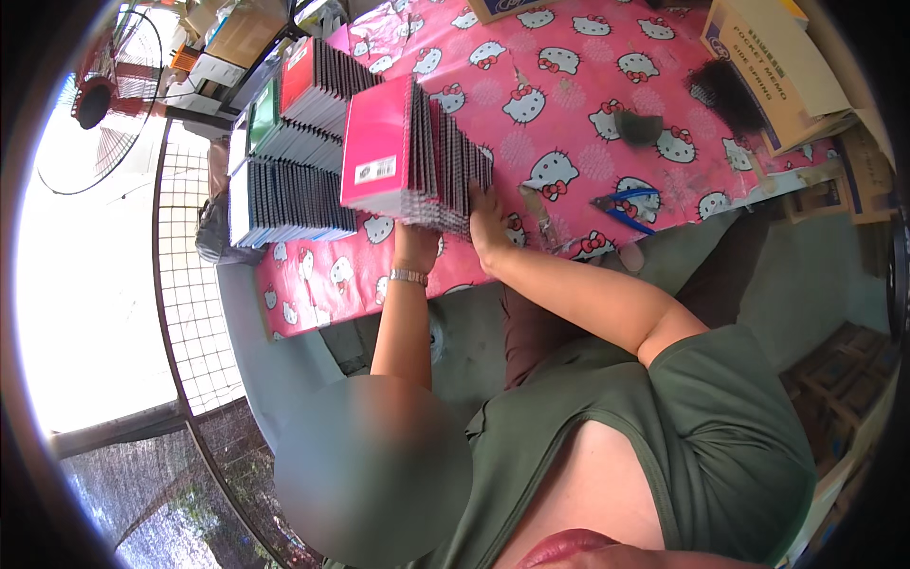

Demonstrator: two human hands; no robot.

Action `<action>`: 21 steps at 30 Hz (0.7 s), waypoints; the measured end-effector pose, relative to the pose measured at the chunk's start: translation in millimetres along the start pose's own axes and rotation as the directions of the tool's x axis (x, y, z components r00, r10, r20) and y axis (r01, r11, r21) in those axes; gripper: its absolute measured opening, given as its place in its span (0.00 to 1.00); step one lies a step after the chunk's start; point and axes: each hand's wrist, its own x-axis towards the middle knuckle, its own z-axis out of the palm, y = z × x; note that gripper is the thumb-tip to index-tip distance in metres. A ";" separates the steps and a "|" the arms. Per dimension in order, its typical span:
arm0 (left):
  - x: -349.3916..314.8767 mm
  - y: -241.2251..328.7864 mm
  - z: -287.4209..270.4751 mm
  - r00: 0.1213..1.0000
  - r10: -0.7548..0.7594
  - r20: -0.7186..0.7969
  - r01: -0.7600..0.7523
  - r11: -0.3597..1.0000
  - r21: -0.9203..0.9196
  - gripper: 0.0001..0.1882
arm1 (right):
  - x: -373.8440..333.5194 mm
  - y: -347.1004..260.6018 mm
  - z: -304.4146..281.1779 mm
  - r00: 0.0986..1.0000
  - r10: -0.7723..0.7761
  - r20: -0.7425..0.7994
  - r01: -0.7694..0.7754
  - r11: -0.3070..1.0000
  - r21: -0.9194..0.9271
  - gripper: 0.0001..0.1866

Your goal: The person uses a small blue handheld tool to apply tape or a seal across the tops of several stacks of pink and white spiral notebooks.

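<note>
A row of pink-covered spiral notebooks (374, 142) stands at the near left of the table, its dark wire bindings facing up and right. My left hand (417, 245), with a watch on the wrist, grips the near lower side of this stack; its fingers are mostly hidden underneath. At the right end of the same stack, my right hand (487, 226) presses round the last notebooks. Just left stand more rows of spiral notebooks: blue ones (289, 201) nearest, green ones (265, 119) behind, red ones (303, 76) farthest.
Pliers with blue handles (627, 207) lie right of my right hand on the pink patterned tablecloth (569, 114). A dark half-round piece (638, 128) and a black bristly heap (725, 95) are farther off. A cardboard carton (777, 71) is at the far right. A fan (100, 100) stands left.
</note>
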 end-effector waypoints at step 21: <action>-58.3 186.2 90.5 0.954 -0.183 0.235 0.092 0.931 0.353 0.36 | -81.4 -138.0 35.2 0.864 -0.485 0.133 0.502 0.846 -0.179 0.55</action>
